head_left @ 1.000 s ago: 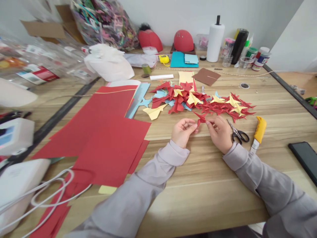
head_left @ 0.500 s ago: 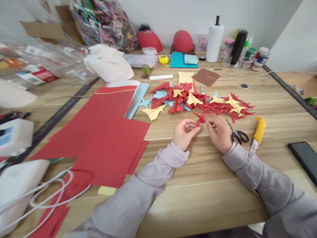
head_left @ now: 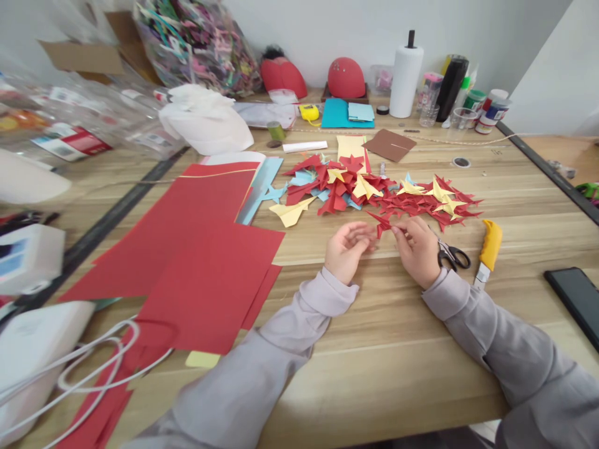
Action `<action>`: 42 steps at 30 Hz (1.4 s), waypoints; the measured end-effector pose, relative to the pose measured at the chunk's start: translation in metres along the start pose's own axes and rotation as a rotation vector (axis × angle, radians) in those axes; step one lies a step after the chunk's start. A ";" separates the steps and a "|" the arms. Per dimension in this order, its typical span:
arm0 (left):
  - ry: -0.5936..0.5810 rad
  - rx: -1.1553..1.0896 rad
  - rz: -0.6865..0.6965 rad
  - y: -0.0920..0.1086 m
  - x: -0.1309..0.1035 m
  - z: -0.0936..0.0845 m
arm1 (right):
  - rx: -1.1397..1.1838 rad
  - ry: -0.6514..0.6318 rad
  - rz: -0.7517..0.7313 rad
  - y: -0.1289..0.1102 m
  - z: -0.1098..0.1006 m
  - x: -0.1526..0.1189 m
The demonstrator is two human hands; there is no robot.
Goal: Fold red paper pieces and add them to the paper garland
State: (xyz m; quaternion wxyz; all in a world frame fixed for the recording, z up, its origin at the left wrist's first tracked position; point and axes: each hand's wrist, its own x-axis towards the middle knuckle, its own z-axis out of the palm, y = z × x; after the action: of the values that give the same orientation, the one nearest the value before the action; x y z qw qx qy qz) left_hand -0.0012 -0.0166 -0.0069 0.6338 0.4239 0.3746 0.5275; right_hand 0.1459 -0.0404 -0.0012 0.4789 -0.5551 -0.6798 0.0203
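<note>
Two hands are brought together over the wooden table [head_left: 384,349], just in front of a pile of folded paper shapes [head_left: 374,190]. A small red folded paper piece [head_left: 382,223] is pinched between them: the fingertips of the right hand [head_left: 418,249] are closed on its right end, while the thumb and curled fingers of the left hand [head_left: 347,248] are closed at its left end. The piece is held just above the table, between the two sets of fingertips, with its pointed tip sticking up and left toward the pile. Whether it touches the nearest shapes of the pile cannot be told. Scissors [head_left: 452,254] lie just beside the right hand, partly hidden by it, and a yellow-handled knife [head_left: 488,248] lies further right. Large red paper sheets [head_left: 201,262] are spread to the left of the left hand
</note>
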 end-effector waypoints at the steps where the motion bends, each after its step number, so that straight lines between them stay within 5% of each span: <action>1: 0.016 -0.006 0.034 0.001 0.000 0.000 | -0.004 -0.010 -0.018 0.000 0.000 0.000; 12: -0.164 0.497 0.410 0.010 0.007 -0.013 | -0.091 -0.144 -0.181 0.000 0.002 -0.006; 30: -0.110 0.318 0.081 0.002 0.010 -0.015 | -0.206 -0.123 -0.267 -0.005 -0.001 -0.004; 42: -0.053 0.324 0.060 0.004 0.013 -0.016 | -0.068 -0.084 -0.234 -0.002 0.001 -0.003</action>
State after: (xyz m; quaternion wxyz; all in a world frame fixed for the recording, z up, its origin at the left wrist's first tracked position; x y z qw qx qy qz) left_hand -0.0153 -0.0010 -0.0096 0.5509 0.5454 0.4250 0.4674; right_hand 0.1435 -0.0428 -0.0023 0.4298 -0.4867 -0.7597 -0.0357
